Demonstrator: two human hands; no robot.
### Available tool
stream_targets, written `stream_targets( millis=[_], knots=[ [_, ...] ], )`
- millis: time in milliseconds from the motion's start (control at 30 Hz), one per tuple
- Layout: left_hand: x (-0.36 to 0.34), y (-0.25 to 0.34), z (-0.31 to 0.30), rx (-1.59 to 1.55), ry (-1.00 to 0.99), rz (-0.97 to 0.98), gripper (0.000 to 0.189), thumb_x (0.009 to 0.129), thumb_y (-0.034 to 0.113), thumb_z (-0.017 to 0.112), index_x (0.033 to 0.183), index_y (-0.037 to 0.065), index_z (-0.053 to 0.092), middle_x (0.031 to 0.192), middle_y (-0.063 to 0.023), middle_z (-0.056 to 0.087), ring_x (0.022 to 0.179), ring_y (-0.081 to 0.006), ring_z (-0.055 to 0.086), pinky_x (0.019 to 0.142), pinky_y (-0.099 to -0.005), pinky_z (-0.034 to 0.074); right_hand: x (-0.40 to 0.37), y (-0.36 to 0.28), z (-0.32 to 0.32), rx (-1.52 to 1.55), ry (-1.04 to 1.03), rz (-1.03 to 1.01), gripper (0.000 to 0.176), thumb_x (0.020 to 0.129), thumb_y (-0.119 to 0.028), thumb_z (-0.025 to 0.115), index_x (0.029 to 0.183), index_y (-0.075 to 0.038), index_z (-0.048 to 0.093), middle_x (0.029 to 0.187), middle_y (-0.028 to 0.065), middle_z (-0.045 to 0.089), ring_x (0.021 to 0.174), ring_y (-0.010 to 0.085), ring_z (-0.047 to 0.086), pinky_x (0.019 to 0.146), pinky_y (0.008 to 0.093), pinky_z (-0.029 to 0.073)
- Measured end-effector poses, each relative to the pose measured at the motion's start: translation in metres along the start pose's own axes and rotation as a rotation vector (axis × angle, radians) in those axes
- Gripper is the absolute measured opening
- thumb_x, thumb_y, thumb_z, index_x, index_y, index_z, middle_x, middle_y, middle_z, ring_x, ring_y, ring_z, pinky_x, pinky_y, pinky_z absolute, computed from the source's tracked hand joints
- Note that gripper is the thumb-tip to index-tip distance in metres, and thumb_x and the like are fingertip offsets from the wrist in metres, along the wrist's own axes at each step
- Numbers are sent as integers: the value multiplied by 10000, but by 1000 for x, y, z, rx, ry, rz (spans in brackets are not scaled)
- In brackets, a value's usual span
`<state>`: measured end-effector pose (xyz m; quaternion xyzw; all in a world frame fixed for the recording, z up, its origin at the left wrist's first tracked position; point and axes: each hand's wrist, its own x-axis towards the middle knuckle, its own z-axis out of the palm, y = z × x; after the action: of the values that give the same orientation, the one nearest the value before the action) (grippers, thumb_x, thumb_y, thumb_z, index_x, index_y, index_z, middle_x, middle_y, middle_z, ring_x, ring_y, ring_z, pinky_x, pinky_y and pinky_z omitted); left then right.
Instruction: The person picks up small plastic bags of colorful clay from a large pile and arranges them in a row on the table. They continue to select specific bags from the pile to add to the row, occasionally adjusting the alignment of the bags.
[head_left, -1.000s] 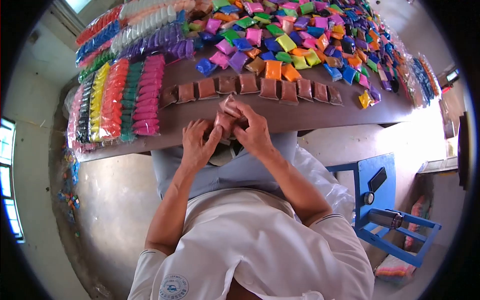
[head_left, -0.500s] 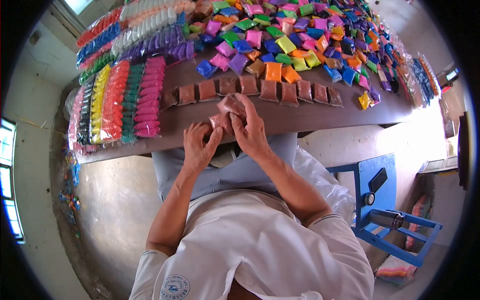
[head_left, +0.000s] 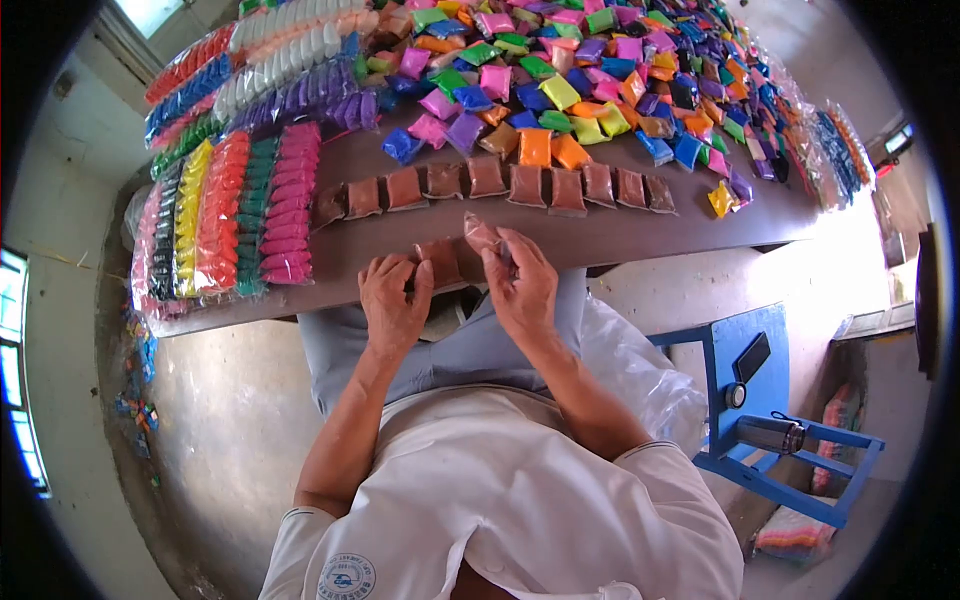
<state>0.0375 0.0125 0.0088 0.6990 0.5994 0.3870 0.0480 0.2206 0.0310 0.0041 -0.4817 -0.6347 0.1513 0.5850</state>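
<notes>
Near the table's front edge, my left hand (head_left: 394,297) pinches the left side of a reddish-brown packet (head_left: 439,262) between thumb and fingers. The packet is flat and wrapped in clear plastic. To its right, my right hand (head_left: 522,284) grips a second brown packet (head_left: 481,235), tilted up and partly covered by my fingers. Just beyond both hands, a row of similar brown packets (head_left: 405,188) runs from left to right across the table.
The brown table (head_left: 590,235) bears a large pile of multicoloured packets (head_left: 560,92) at the back. Bagged strips of coloured packets (head_left: 222,215) lie at the left. At right stands a blue chair (head_left: 745,350) with a phone (head_left: 752,357) and a dark bottle (head_left: 770,434).
My hands have moved apart. The two brown packets, close together before, are now separated: one lies flatter by my left hand, the other has shifted right with my right hand.
</notes>
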Motion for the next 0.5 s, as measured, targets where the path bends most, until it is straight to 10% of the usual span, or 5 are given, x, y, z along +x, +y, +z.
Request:
stream_targets(
  millis=[200,333,400,500],
  knots=[
    [0,0,6,-15,80,30,233,922,168,688,743,43,605,849,-85,638,856,-326,592,774,-442,412,17,4,-32,403,-260,606,307,1000,-194,675,1214,26,682,937,35,715,798,87,658,699,246,544],
    [-1,-1,6,17,88,75,218,923,160,678,757,40,606,847,-89,632,865,-333,593,783,-445,415,12,19,-58,435,-195,607,307,997,-213,684,1184,32,690,930,43,721,773,100,648,677,252,531],
    [-2,-2,5,47,38,19,206,929,163,670,778,34,617,859,-95,630,877,-336,592,789,-443,414,17,49,-82,-176,140,7,272,987,-210,694,1151,6,704,911,59,723,759,114,651,664,269,522],
    [-2,-2,6,25,46,52,195,948,176,655,826,26,636,882,-104,625,890,-337,588,795,-438,412,51,73,-145,-463,253,37,229,956,-165,712,1147,-38,714,954,103,725,767,171,668,720,296,541]
  ],
)
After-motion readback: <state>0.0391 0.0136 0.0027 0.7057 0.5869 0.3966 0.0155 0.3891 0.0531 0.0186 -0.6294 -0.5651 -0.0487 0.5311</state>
